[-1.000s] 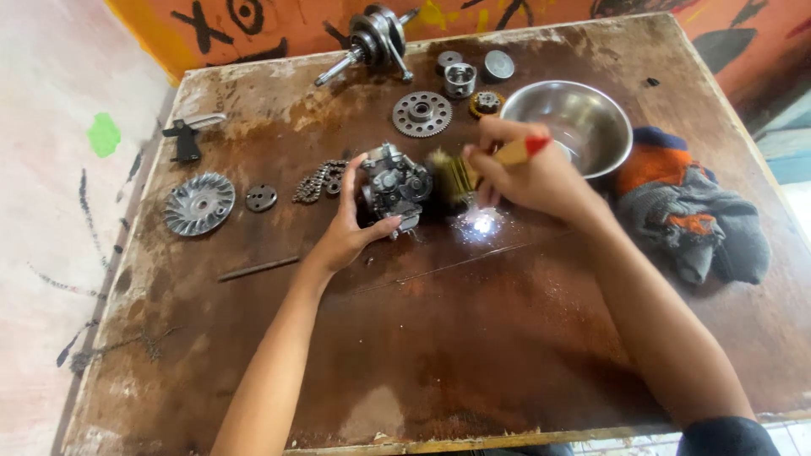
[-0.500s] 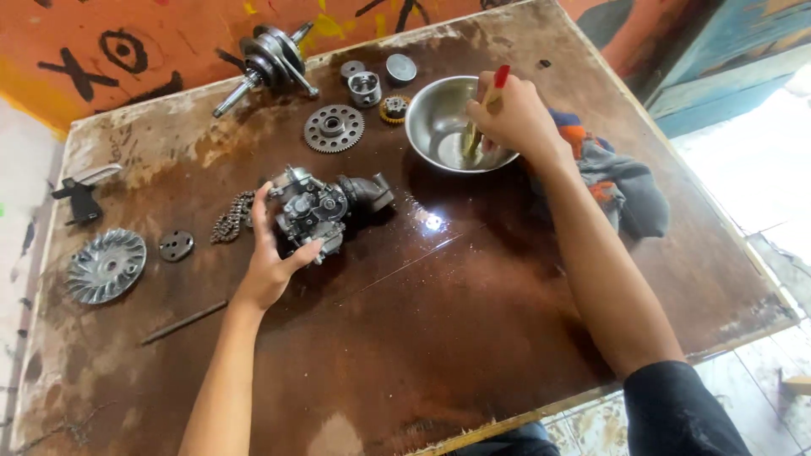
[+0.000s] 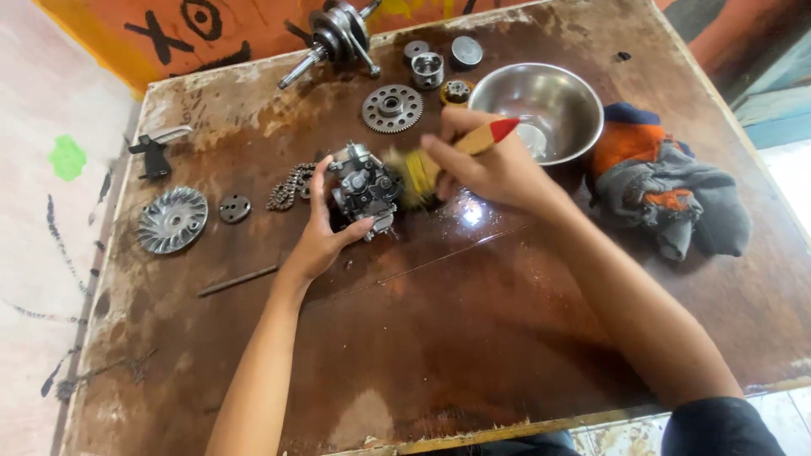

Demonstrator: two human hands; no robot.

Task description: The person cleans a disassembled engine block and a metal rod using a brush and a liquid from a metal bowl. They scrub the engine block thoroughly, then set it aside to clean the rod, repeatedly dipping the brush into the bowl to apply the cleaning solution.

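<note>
Hands, two: left [image 3: 321,241] grips one carburetor [image 3: 363,187], right [image 3: 486,169] one brush [image 3: 439,160].

Left hand [image 3: 325,236] on carburetor [image 3: 363,187], brush [image 3: 439,160] against it

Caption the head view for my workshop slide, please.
Left hand steadies a carburettor while right hand works a paintbrush against it, beside a steel bowl.

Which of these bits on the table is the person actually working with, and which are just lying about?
In use:
left hand steadying the dark engine part
right hand holding the brush, bristles against that part

Lying about:
steel bowl
toothed gear
crankshaft
chain
finned disc
thin rod
bundle of rags
</note>
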